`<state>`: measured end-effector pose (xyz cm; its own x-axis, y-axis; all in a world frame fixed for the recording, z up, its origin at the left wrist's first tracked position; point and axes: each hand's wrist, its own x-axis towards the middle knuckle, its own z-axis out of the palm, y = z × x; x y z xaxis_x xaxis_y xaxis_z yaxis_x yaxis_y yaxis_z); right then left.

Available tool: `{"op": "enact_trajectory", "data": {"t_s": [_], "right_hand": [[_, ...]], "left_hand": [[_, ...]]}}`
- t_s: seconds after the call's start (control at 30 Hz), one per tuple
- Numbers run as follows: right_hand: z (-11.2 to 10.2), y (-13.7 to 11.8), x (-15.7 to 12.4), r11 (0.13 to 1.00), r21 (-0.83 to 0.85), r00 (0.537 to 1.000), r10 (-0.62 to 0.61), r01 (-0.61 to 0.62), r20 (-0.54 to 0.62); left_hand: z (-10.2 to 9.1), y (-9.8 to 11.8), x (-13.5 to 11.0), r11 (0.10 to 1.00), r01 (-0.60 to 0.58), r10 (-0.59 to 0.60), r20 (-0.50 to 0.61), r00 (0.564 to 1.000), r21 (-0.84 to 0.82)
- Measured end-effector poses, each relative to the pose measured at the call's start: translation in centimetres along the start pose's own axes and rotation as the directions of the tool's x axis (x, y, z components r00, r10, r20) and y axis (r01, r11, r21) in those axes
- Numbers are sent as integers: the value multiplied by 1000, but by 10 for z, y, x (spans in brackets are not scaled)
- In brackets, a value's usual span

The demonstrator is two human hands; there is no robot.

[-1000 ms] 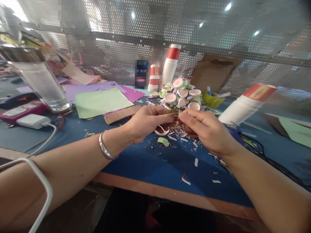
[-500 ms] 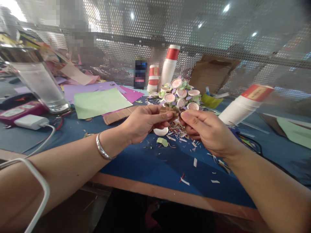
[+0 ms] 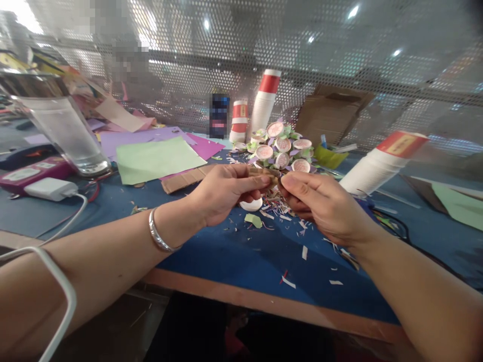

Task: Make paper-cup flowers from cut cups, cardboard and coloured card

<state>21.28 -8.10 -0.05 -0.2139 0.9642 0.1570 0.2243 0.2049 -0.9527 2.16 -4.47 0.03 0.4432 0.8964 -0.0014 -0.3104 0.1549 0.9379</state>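
Above the blue tabletop, my left hand (image 3: 236,188) pinches a small brown piece of cardboard (image 3: 272,178) between thumb and fingers. My right hand (image 3: 315,198) is closed at the right end of that piece, thumb pressed on the forefinger; the fingers cover most of what lies between them. Just behind both hands stands a cluster of round paper discs (image 3: 282,145) with green and purple paper bits. Below the hands lie a white disc (image 3: 251,204), partly hidden, and a heap of paper shreds (image 3: 277,203).
Coloured paper sheets (image 3: 158,156) and a cardboard strip (image 3: 184,179) lie left, near a glass tumbler (image 3: 66,130) and a white charger (image 3: 53,188). Stacked paper cups (image 3: 385,161) lean at right; another cup stack (image 3: 264,100) stands behind. A white cable (image 3: 62,281) crosses my left forearm.
Hardly anything differs. Both hands keep their closed grip at the cardboard, with only a tiny shift of the fingers, and the whole view has slid slightly.
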Motion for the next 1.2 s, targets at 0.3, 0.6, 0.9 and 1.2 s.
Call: {"op": "enact_trajectory", "data": {"t_s": [0.3, 0.6, 0.9, 1.2], "right_hand": [[4, 3, 1, 996, 73, 998, 56, -57, 11], [6, 3, 1, 995, 74, 998, 62, -64, 21], [9, 2, 2, 982, 162, 995, 99, -101, 18], [11, 7, 3, 972, 191, 990, 136, -140, 31]], "left_hand": [[-1, -7, 1, 1000, -23, 23, 14, 1000, 10], [4, -9, -3, 1000, -14, 15, 49, 999, -18], [4, 2, -2, 995, 100, -101, -6, 995, -24], [3, -8, 2, 995, 88, -88, -4, 996, -37]]}}
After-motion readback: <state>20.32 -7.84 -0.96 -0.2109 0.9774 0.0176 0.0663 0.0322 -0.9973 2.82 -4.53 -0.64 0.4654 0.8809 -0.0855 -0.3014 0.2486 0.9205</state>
